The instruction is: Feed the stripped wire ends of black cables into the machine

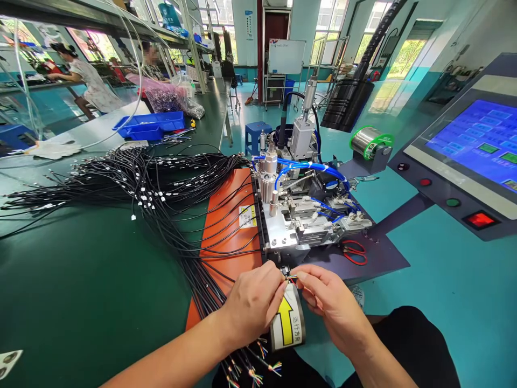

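My left hand [256, 296] is closed in a pinch at the front of the machine, just above a cylinder with a yellow arrow label [287, 323]. Thin coloured wires [291, 277] show between its fingertips and those of my right hand [328, 299]. The right thumb and forefinger pinch the wire ends. Black cables [177, 231] run in a thick bundle beside my left forearm. Below my left wrist, several cable ends [254, 372] fan out into stripped coloured wires. A small metal part of the machine [285, 269] sits right behind my fingertips.
A bench machine [307, 215] with metal cylinders and blue air tubes stands ahead, beside an orange plate [230, 210]. Red-handled scissors [355, 252], a solder wire spool [369, 143] and a control screen [480, 140] are to the right. Blue trays [153, 125] lie at back left; people sit beyond.
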A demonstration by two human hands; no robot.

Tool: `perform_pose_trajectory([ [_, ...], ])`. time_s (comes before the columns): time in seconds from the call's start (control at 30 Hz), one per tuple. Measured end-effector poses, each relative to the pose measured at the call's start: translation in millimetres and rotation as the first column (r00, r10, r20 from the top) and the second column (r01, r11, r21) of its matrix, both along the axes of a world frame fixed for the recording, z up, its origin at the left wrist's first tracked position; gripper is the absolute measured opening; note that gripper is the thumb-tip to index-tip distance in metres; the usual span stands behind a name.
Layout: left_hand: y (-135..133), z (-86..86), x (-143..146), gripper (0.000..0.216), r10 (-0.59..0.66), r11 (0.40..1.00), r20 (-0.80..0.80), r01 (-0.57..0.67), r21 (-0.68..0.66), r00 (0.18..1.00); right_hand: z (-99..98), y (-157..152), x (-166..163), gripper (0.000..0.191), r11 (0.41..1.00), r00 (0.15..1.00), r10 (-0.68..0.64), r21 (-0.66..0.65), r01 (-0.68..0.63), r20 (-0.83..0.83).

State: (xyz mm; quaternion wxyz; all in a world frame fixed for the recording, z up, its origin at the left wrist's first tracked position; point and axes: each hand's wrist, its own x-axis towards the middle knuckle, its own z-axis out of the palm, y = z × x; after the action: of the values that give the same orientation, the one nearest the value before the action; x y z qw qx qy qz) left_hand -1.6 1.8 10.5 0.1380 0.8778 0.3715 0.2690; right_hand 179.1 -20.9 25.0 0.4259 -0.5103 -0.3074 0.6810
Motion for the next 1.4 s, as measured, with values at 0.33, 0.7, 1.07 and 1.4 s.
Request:
perform_pose_trajectory([
  [0.33, 0.4, -1.3, -1.0, 0.021, -0.018, 1.000, -0.004, 0.018, -0.008, 1.000, -2.3, 1.1, -1.0, 0.029, 0.998, 0.996, 0.069, 0.012, -0.069, 0.050],
  [0.7, -1.6, -0.4, 0.8, 0.025, 0.032, 0.999, -0.004, -0.032, 0.008, 0.999, -9.2, -6.8, -3.7, 0.029, 0.891, 0.819, -0.099, 0.417, -0.180, 0.566],
  [1.07, 0.1, -2.6, 0.2, 0.022, -0.014, 1.000, -0.003, 0.014, 0.024, 1.000, -8.1, -2.7, 7.2, 0.032, 0.944, 0.901, 0.050, 0.274, -0.183, 0.430],
  [1.4, 0.3, -0.9, 0.6, 0.024, -0.012, 1.000, -0.014, 0.012, 0.019, 1.000, -12.0, -1.6, 8.0, 0.034, 0.943, 0.882, 0.030, 0.280, -0.182, 0.471],
])
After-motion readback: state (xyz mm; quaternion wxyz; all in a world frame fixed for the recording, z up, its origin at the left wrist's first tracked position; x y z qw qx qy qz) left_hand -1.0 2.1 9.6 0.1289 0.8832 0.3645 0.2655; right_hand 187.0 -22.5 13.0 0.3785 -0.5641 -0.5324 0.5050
